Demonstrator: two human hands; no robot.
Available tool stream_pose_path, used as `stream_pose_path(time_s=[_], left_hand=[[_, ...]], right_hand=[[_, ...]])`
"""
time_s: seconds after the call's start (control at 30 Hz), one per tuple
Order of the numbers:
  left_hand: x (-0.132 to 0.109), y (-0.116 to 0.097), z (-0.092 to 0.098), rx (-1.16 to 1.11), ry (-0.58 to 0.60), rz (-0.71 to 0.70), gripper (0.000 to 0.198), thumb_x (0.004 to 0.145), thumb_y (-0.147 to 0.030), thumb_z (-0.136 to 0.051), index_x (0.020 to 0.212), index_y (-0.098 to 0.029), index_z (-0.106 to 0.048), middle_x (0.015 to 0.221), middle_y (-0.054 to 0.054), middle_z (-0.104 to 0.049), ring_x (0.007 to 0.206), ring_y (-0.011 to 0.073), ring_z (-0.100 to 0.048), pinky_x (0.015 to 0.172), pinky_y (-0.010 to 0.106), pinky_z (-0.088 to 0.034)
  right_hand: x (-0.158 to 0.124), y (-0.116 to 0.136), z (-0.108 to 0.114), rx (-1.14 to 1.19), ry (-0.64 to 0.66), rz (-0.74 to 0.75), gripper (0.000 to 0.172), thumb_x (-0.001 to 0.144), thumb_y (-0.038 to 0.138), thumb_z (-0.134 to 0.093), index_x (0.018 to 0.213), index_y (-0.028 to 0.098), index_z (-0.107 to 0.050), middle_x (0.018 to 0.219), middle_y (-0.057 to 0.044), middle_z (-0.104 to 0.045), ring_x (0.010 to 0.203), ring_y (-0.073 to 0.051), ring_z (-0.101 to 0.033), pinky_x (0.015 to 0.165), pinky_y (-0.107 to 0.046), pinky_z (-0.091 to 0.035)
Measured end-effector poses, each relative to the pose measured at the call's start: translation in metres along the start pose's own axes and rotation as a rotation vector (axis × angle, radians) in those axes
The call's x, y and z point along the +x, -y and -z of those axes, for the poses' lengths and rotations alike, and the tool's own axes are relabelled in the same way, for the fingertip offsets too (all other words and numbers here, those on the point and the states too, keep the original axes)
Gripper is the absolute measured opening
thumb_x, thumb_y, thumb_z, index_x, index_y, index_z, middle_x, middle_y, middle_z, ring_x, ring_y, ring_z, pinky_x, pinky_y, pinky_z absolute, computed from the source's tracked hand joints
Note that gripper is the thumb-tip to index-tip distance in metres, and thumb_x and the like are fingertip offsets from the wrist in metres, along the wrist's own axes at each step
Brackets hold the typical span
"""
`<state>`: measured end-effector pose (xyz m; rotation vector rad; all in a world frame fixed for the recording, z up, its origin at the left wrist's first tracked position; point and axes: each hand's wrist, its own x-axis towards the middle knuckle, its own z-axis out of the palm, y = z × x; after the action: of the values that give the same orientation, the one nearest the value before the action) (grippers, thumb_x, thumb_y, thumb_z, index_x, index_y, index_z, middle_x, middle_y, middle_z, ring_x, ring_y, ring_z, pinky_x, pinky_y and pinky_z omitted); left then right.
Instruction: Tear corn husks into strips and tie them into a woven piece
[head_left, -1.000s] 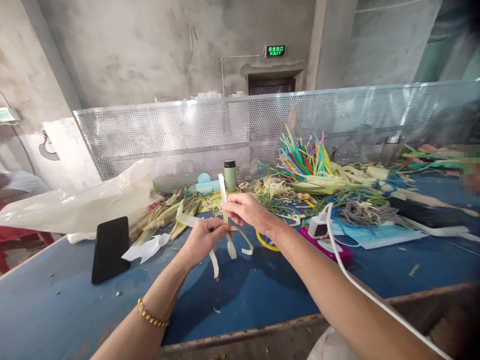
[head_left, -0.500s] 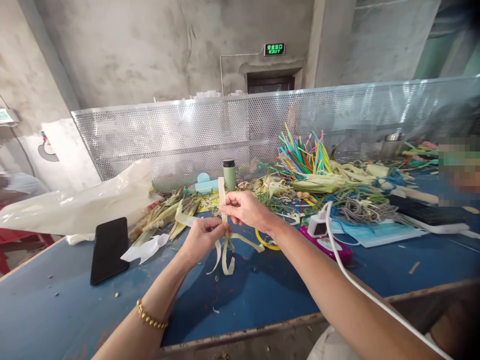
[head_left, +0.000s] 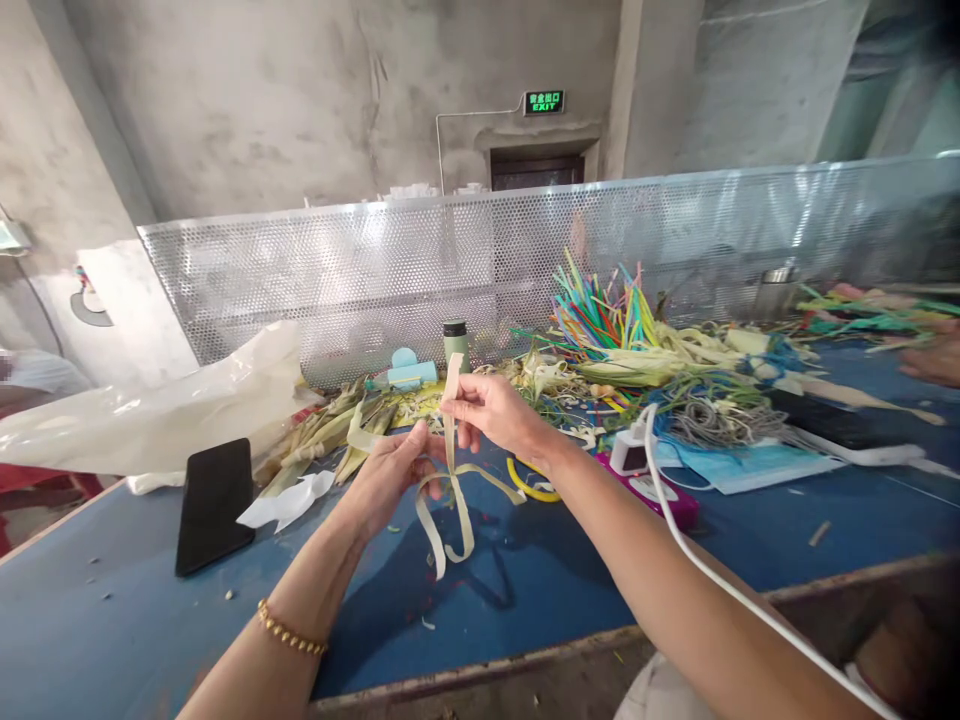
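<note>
My right hand point(head_left: 495, 412) pinches the upper end of a pale, flat, husk-like strip point(head_left: 451, 440) between thumb and fingers. Below, the strip meets others at a crossing, and their loose, curling ends point(head_left: 465, 530) hang above the blue table point(head_left: 555, 600). One arm of the piece sticks out to the right. My left hand point(head_left: 390, 475), with a gold bead bracelet point(head_left: 289, 632) on its wrist, is just left of the crossing. Its thumb is raised apart from the fingers, which reach behind the strips; whether they touch is unclear. Another pale strip point(head_left: 361, 432) shows behind this hand.
A black phone point(head_left: 215, 507) and white paper scrap point(head_left: 289, 500) lie left. Dried husks point(head_left: 322, 430), a green bottle point(head_left: 456, 345) and colourful strips point(head_left: 600, 315) stand farther back. A purple power bank point(head_left: 667, 497) with white cable point(head_left: 675, 515) is right. Another person's hand point(head_left: 934, 355) is far right.
My left thumb and fingers have parted from their pinch at the crossing, and the hand has turned. My right hand still holds the strip, its top now tilted right. The hanging ends have swung lower.
</note>
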<state>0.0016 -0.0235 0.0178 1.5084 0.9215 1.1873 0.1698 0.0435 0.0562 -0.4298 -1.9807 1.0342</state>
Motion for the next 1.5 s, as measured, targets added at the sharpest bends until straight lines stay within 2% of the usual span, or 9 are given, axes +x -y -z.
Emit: stream_pose_path(time_s=[0.2,0.47,0.57,0.7,0.8,0.97,1.07,1.3,1.5], left_hand=[[-0.004,-0.003,0.007,-0.032,0.180,0.220,0.035,0.075,-0.034,-0.075,0.101,-0.011,-0.072,0.089,0.012,-0.071,0.040,0.0060,-0.054,0.044,0.021,-0.040],[-0.006,-0.001,0.009,-0.215,0.305,0.246,0.037,0.074,-0.029,-0.077,0.107,-0.013,-0.071,0.100,0.013,-0.071,0.073,0.0183,-0.071,0.063,0.025,-0.054],[-0.005,0.002,0.005,-0.209,0.256,0.225,0.031,0.074,-0.030,-0.078,0.097,-0.010,-0.072,0.085,0.012,-0.072,0.070,0.0175,-0.070,0.065,0.025,-0.053],[-0.003,0.004,-0.001,-0.085,0.134,0.211,0.030,0.073,-0.037,-0.077,0.078,-0.009,-0.068,0.073,0.008,-0.069,0.058,0.0159,-0.068,0.051,0.022,-0.049],[-0.001,0.006,-0.004,-0.007,0.079,0.196,0.034,0.074,-0.043,-0.074,0.078,-0.011,-0.064,0.079,0.009,-0.070,0.058,0.0173,-0.069,0.048,0.022,-0.047],[0.000,0.006,-0.009,0.081,-0.060,0.125,0.034,0.073,-0.042,-0.073,0.083,-0.013,-0.060,0.067,0.005,-0.067,0.059,0.0181,-0.068,0.053,0.024,-0.048],[0.000,0.003,-0.012,0.063,-0.078,0.085,0.035,0.074,-0.044,-0.072,0.086,-0.015,-0.058,0.066,0.003,-0.067,0.056,0.0170,-0.067,0.052,0.024,-0.045],[0.001,0.003,-0.010,0.051,-0.073,0.014,0.038,0.073,-0.050,-0.073,0.071,-0.014,-0.061,0.058,0.000,-0.060,0.051,0.0114,-0.056,0.055,0.025,-0.041],[0.002,0.006,-0.010,0.116,-0.152,0.036,0.040,0.073,-0.050,-0.072,0.061,-0.015,-0.058,0.051,-0.001,-0.058,0.043,0.0098,-0.050,0.048,0.024,-0.034]], right_hand=[[0.000,0.005,0.005,0.082,-0.033,-0.035,0.020,0.085,0.032,-0.065,0.079,0.014,-0.057,0.051,0.003,-0.058,0.041,-0.009,-0.057,0.037,-0.018,-0.048],[0.000,0.003,0.007,0.116,-0.026,-0.026,0.022,0.083,0.034,-0.067,0.080,0.014,-0.057,0.056,0.001,-0.061,0.045,-0.011,-0.062,0.038,-0.018,-0.050],[0.000,0.001,0.005,0.122,-0.017,-0.028,0.023,0.083,0.034,-0.067,0.081,0.014,-0.056,0.058,0.000,-0.062,0.047,-0.012,-0.064,0.039,-0.018,-0.051],[0.000,0.002,0.003,0.115,0.001,-0.049,0.024,0.084,0.035,-0.066,0.080,0.014,-0.056,0.054,0.001,-0.061,0.043,-0.011,-0.062,0.037,-0.018,-0.050],[0.000,0.005,0.001,0.121,-0.009,-0.084,0.025,0.083,0.036,-0.067,0.078,0.014,-0.056,0.054,0.001,-0.061,0.045,-0.013,-0.064,0.038,-0.019,-0.051],[0.001,0.005,0.000,0.151,-0.049,-0.138,0.023,0.082,0.032,-0.068,0.075,0.013,-0.056,0.066,-0.004,-0.065,0.055,-0.016,-0.069,0.045,-0.022,-0.056],[0.002,0.003,0.000,0.162,-0.067,-0.178,0.023,0.082,0.031,-0.068,0.075,0.013,-0.056,0.065,-0.004,-0.065,0.055,-0.016,-0.069,0.046,-0.022,-0.057],[0.004,-0.004,-0.006,0.111,-0.187,-0.206,0.017,0.083,0.021,-0.066,0.073,0.014,-0.055,0.064,-0.004,-0.066,0.057,-0.015,-0.070,0.047,-0.021,-0.056],[0.003,0.000,-0.012,0.038,-0.132,-0.184,0.013,0.086,0.019,-0.060,0.075,0.014,-0.059,0.072,-0.006,-0.069,0.062,-0.015,-0.070,0.050,-0.021,-0.056]])
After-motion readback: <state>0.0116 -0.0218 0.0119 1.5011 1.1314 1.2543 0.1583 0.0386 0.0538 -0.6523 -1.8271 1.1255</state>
